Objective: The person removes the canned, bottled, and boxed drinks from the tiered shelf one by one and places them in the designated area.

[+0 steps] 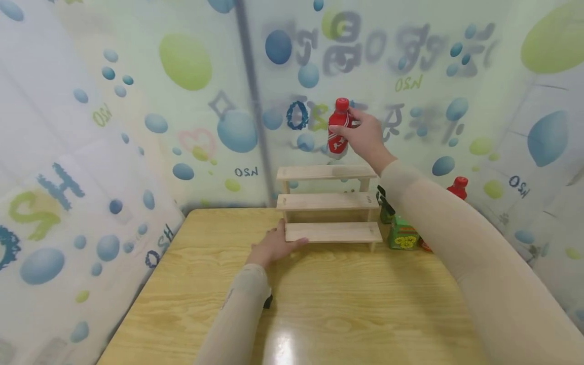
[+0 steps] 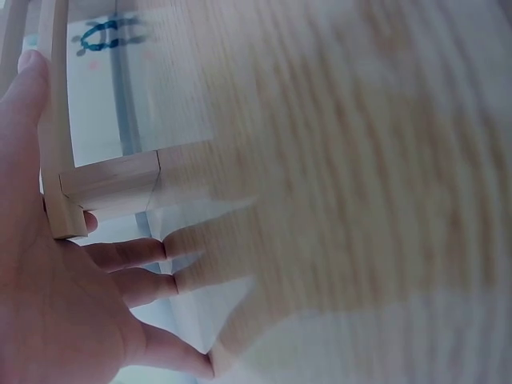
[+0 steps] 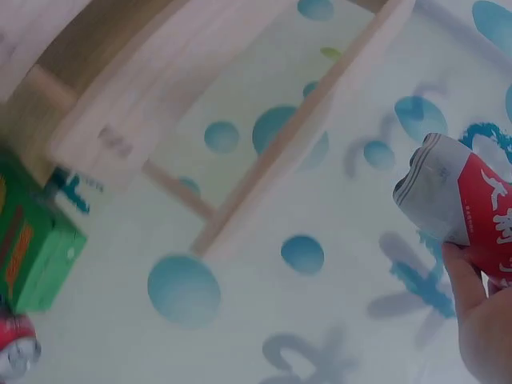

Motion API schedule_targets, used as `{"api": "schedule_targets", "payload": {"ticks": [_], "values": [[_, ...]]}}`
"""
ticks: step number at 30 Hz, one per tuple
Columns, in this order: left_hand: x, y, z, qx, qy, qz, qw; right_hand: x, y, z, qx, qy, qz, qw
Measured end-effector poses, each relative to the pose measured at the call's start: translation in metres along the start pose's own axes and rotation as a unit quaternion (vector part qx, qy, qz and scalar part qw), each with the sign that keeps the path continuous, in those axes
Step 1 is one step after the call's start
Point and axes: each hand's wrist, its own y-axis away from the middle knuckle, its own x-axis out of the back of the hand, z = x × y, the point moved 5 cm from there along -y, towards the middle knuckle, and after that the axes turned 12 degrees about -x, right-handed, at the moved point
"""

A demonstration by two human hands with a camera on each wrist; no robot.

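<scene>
My right hand (image 1: pixel 365 136) pinches a red plastic bottle (image 1: pixel 338 133) with a red cap, holding it upright above the top tier of a three-step wooden display rack (image 1: pixel 333 202). In the right wrist view the bottle's clear base (image 3: pixel 438 188) and red label with white characters show beside the fingers. My left hand (image 1: pixel 275 245) holds the left end of the rack's lowest board (image 1: pixel 335 232). The left wrist view shows the thumb along that board and a fingertip behind its end; other fingers (image 2: pixel 128 254) reach down to the tabletop.
To the rack's right stand a green box with yellow flowers (image 1: pixel 403 235) and a red-capped bottle (image 1: pixel 458 187), partly behind my right sleeve. A red can (image 3: pixel 18 348) shows in the right wrist view. Printed curtains (image 1: pixel 219 101) hang behind the wood-grain table (image 1: pixel 205 263).
</scene>
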Motion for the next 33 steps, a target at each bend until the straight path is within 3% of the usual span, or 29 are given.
{"api": "schedule_targets", "payload": {"ticks": [11, 17, 33], "values": [[0.002, 0.000, 0.001, 0.002, -0.011, -0.006, 0.9999, 0.052, 0.024, 0.001, 0.017, 0.052, 0.008, 0.998], [0.002, 0.002, 0.001, 0.002, -0.011, -0.007, 0.9999, 0.073, 0.035, 0.009, 0.017, 0.042, 0.008, 0.999], [0.000, 0.001, 0.000, 0.004, -0.011, -0.008, 0.9999, 0.149, 0.059, 0.071, -0.046, 0.056, 0.062, 0.995]]}}
